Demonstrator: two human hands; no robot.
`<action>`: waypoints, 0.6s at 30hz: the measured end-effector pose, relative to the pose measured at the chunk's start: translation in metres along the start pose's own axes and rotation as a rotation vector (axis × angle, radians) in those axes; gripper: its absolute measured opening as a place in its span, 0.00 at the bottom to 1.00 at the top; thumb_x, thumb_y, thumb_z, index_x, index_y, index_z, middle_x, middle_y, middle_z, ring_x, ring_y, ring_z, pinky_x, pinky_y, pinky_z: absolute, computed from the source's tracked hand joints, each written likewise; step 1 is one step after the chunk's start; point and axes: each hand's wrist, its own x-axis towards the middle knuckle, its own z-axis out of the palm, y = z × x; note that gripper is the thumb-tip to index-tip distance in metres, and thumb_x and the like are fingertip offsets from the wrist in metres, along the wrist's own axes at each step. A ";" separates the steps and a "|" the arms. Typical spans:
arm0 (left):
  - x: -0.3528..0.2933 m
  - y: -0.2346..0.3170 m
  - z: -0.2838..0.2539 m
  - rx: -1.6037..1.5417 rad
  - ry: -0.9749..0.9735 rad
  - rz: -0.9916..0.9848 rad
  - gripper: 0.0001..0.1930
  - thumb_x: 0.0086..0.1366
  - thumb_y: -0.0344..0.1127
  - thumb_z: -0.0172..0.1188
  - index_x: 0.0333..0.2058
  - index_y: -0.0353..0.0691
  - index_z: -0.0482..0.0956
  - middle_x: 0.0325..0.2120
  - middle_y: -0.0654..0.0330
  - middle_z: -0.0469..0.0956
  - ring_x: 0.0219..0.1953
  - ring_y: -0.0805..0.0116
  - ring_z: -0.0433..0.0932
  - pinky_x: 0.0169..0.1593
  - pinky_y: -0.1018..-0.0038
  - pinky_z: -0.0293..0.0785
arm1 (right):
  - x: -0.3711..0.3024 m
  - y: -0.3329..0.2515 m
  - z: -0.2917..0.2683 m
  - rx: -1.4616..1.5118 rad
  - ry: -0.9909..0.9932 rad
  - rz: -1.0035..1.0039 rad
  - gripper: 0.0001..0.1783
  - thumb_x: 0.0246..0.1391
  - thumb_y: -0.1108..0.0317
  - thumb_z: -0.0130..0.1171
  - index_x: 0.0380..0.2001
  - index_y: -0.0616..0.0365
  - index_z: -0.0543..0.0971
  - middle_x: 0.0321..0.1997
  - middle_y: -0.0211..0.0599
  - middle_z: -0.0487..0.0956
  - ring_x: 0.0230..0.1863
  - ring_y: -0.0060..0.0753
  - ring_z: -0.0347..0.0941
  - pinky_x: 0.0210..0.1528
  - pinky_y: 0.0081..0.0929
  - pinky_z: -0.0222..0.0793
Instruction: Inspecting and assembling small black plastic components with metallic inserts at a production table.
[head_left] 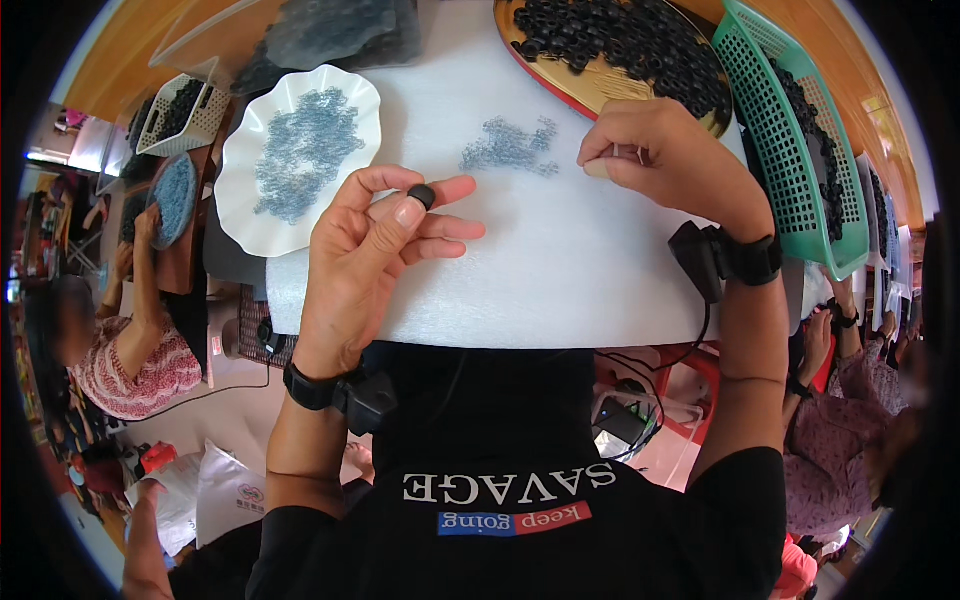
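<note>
Between the thumb and a finger of my left hand (362, 240) is a small round black plastic part (422, 195), held above the white work surface (540, 265); the other fingers are spread. My right hand (665, 155) is bent down with thumb and fingertips pinched together, just right of a loose pile of small metal springs (508, 147). Whatever lies in that pinch, if anything, is too small to make out. To the left of my left hand, a white scalloped plate (236, 190) carries many more of these springs.
A round gold tray with a red rim (570, 88) holds many black parts at the far right. Beside it stands a green perforated basket (762, 120) with more. A clear plastic container (215, 40) is at the far left. Other people (140, 350) sit on both sides.
</note>
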 end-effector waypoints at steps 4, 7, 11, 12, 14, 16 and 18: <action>0.006 -0.002 0.002 -0.031 -0.014 -0.006 0.12 0.69 0.33 0.50 0.47 0.33 0.65 0.47 0.38 0.74 0.43 0.55 0.81 0.45 0.70 0.79 | -0.001 0.010 0.009 0.034 -0.008 -0.101 0.04 0.48 0.74 0.58 0.29 0.61 0.79 0.26 0.37 0.78 0.27 0.34 0.73 0.32 0.26 0.68; 0.009 -0.003 0.003 -0.037 -0.012 0.001 0.13 0.69 0.33 0.50 0.48 0.33 0.66 0.47 0.39 0.75 0.43 0.55 0.81 0.45 0.70 0.79 | 0.000 0.010 0.014 0.029 -0.004 -0.092 0.05 0.48 0.74 0.58 0.30 0.60 0.80 0.27 0.38 0.78 0.27 0.34 0.73 0.32 0.27 0.68; 0.009 -0.004 0.000 -0.022 -0.017 0.006 0.13 0.69 0.33 0.51 0.48 0.32 0.67 0.47 0.39 0.75 0.43 0.55 0.81 0.45 0.71 0.79 | 0.004 0.005 0.011 -0.037 -0.083 -0.038 0.06 0.49 0.73 0.58 0.32 0.60 0.80 0.28 0.39 0.78 0.29 0.36 0.74 0.34 0.27 0.69; 0.009 -0.004 0.001 -0.021 -0.016 0.006 0.13 0.69 0.33 0.51 0.48 0.32 0.67 0.47 0.39 0.75 0.43 0.55 0.81 0.45 0.71 0.79 | 0.006 0.008 0.015 -0.024 0.001 -0.091 0.06 0.49 0.73 0.59 0.32 0.61 0.80 0.29 0.40 0.78 0.30 0.36 0.74 0.34 0.28 0.69; 0.009 -0.004 0.002 -0.046 -0.029 0.015 0.11 0.69 0.32 0.51 0.47 0.32 0.69 0.46 0.41 0.76 0.41 0.59 0.81 0.44 0.72 0.79 | 0.008 0.009 0.021 -0.012 0.084 -0.143 0.06 0.50 0.72 0.59 0.32 0.62 0.80 0.30 0.40 0.78 0.30 0.37 0.74 0.35 0.28 0.69; 0.010 -0.005 0.000 -0.043 -0.038 0.021 0.11 0.68 0.31 0.52 0.46 0.32 0.70 0.45 0.43 0.77 0.39 0.63 0.81 0.43 0.73 0.78 | 0.008 0.007 0.027 -0.016 0.102 -0.145 0.06 0.50 0.72 0.59 0.32 0.62 0.81 0.31 0.39 0.78 0.31 0.38 0.74 0.36 0.29 0.69; 0.010 -0.006 -0.001 -0.040 -0.044 0.027 0.10 0.68 0.30 0.53 0.45 0.32 0.70 0.43 0.45 0.77 0.36 0.66 0.80 0.42 0.74 0.77 | 0.008 0.010 0.032 -0.017 0.127 -0.165 0.06 0.49 0.74 0.59 0.32 0.63 0.80 0.30 0.38 0.77 0.30 0.36 0.72 0.34 0.27 0.68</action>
